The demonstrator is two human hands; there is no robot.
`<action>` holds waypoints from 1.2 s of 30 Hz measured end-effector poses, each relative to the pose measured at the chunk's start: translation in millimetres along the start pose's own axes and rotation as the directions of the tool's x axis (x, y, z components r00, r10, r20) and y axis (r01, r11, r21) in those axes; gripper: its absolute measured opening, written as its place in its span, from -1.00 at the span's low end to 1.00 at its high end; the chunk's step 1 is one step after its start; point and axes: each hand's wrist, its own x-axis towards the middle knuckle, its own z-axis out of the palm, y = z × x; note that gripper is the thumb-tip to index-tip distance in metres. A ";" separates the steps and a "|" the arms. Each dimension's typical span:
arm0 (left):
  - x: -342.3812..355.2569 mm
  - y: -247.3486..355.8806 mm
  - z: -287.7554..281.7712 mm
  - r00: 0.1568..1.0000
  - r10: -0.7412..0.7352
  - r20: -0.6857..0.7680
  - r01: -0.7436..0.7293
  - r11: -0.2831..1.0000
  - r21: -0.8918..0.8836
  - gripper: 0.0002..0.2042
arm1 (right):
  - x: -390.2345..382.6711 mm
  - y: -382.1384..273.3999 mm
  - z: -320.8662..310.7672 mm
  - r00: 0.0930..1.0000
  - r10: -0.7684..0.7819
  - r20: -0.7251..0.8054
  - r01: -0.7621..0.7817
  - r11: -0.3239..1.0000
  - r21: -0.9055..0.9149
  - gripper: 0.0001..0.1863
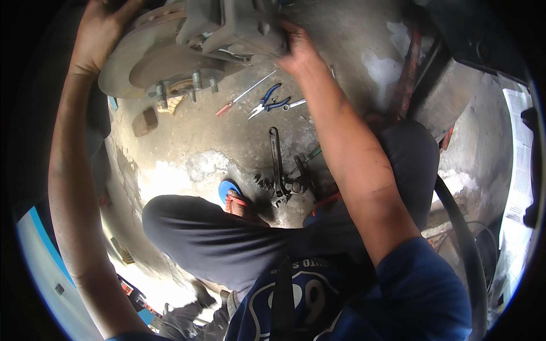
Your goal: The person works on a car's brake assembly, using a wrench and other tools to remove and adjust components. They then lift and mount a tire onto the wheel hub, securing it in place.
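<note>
A worn brake disc with several wheel studs hangs at the top of my view, with a dark grey caliper over it. My left hand is raised at the disc's left edge, its fingers running out of the picture. My right hand grips the caliper's right end. On the concrete below lie a red-handled screwdriver, blue-handled pliers, a wrench partly behind my right arm, and a long dark steel tool beside small dark parts.
A rusty red metal stand is at the upper right, with a black hose below it. Newspaper-like sheets line the far right. A rough block lies left. My folded legs and sandalled foot are beneath me.
</note>
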 end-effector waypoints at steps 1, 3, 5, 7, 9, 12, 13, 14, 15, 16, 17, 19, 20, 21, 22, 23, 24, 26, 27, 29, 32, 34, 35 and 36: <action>-3.3 3.2 2.1 0.999 0.019 -0.026 -0.019 1.000 0.002 -0.79 | -2.3 -1.6 -0.5 0.999 0.023 -0.033 -0.022 0.999 0.033 -0.64; 7.9 -5.4 0.8 1.000 -0.015 0.019 0.018 0.986 -0.165 -0.79 | 29.9 -17.4 -28.9 0.998 -0.015 0.058 0.021 0.993 -0.113 -0.59; 7.9 -8.3 10.5 1.000 0.026 -0.011 -0.028 0.978 -0.208 -0.80 | 37.3 -27.7 -44.3 0.991 -0.028 0.133 0.061 0.966 -0.253 -0.56; -6.9 -30.9 -14.8 0.997 0.069 0.038 -0.072 0.994 0.082 -0.80 | 25.8 -18.8 -14.3 0.970 0.040 0.241 0.051 0.932 -0.360 -0.56; -8.6 -104.2 -51.4 0.968 0.102 0.230 -0.195 0.882 0.429 -0.71 | 31.4 -15.6 -15.7 0.962 -0.027 0.273 0.173 0.833 -0.526 -0.61; 3.7 -18.9 6.3 0.998 0.043 0.046 -0.034 0.983 -0.183 -0.81 | 50.3 -40.0 -61.6 0.978 -0.157 0.138 0.206 0.614 -0.762 -0.58; 8.7 -17.8 28.5 0.989 0.150 -0.010 -0.145 0.935 -0.323 -0.81 | 50.9 -53.4 -82.9 0.949 -0.313 0.036 0.205 0.527 -0.824 -0.52; 13.2 -20.2 26.8 0.985 0.170 -0.034 -0.172 0.934 -0.314 -0.80 | 44.5 -44.3 -88.3 0.928 -0.372 -0.005 0.187 0.480 -0.857 -0.63; -0.9 -13.1 4.0 0.991 0.134 -0.021 -0.135 0.961 -0.241 -0.80 | 38.4 -11.6 -85.4 0.924 -0.383 -0.023 0.167 0.454 -0.875 -0.72; -5.7 -11.0 -3.3 0.992 0.124 -0.016 -0.125 0.970 -0.209 -0.80 | 30.4 18.8 -98.8 0.908 -0.410 0.089 0.152 0.126 -0.980 -0.75; -9.1 -12.0 -5.4 0.993 0.117 -0.011 -0.117 0.975 -0.187 -0.80 | 17.4 52.4 -112.6 0.891 -0.406 0.203 0.119 -0.224 -0.967 -0.78; -7.6 -7.1 -5.2 0.985 0.167 -0.035 -0.169 0.980 -0.102 -0.79 | -11.4 106.8 -152.0 0.985 -0.001 0.174 0.157 -0.417 -0.895 -0.78; -11.3 -14.4 -0.7 0.982 0.182 -0.051 -0.184 0.982 -0.052 -0.79 | -38.2 135.3 -141.9 0.934 0.356 0.002 0.212 -0.552 -0.806 -0.76; -6.1 -14.2 5.1 0.971 0.226 -0.077 -0.228 0.974 -0.014 -0.79 | -60.7 157.4 -168.4 0.875 0.482 0.048 0.280 -0.422 -0.863 -0.72; -1.5 -9.5 10.8 0.962 0.255 -0.100 -0.257 0.967 0.000 -0.79 | -76.1 185.3 -193.2 0.765 0.641 0.064 0.477 -0.496 -0.726 -0.66; -7.5 -12.6 9.9 0.967 0.233 -0.099 -0.234 0.972 0.000 -0.79 | -97.7 203.2 -188.3 0.611 0.788 0.076 0.666 -0.459 -0.588 -0.65; -8.9 -11.1 7.9 0.969 0.224 -0.103 -0.225 0.974 -0.004 -0.79 | -115.3 217.8 -187.5 0.589 0.808 -0.015 0.667 -0.497 -0.556 -0.66; -10.3 -8.3 0.1 0.988 0.146 -0.057 -0.150 0.986 -0.075 -0.80 | -153.7 243.4 -210.4 0.596 0.803 0.012 0.704 -0.516 -0.488 -0.70; -11.8 -9.0 -4.3 0.995 0.096 -0.032 -0.099 0.989 -0.113 -0.81 | -166.0 250.8 -229.6 0.613 0.780 0.126 0.736 -0.506 -0.449 -0.73; -15.0 -14.5 -13.3 0.998 -0.011 0.056 0.022 0.978 -0.209 -0.82 | -166.8 259.2 -236.2 0.590 0.800 0.104 0.721 -0.465 -0.514 -0.75; 4.5 -1.1 17.2 0.996 0.077 -0.045 -0.085 0.969 -0.234 -0.83 | -156.7 236.9 -246.9 0.685 0.728 0.031 0.624 -0.564 -0.541 -0.77; 2.9 -5.5 6.4 0.998 0.067 -0.009 -0.067 0.956 -0.285 -0.83 | -153.1 238.3 -224.5 0.639 0.768 -0.035 0.626 -0.546 -0.557 -0.77; -4.8 -7.0 -5.2 0.999 0.032 0.006 -0.030 0.965 -0.260 -0.83 | -149.6 240.9 -204.8 0.572 0.816 -0.091 0.638 -0.511 -0.576 -0.77; -9.7 -9.0 -9.8 1.000 0.010 0.021 -0.005 0.966 -0.258 -0.83 | -143.8 235.2 -183.0 0.512 0.844 -0.162 0.628 -0.496 -0.600 -0.76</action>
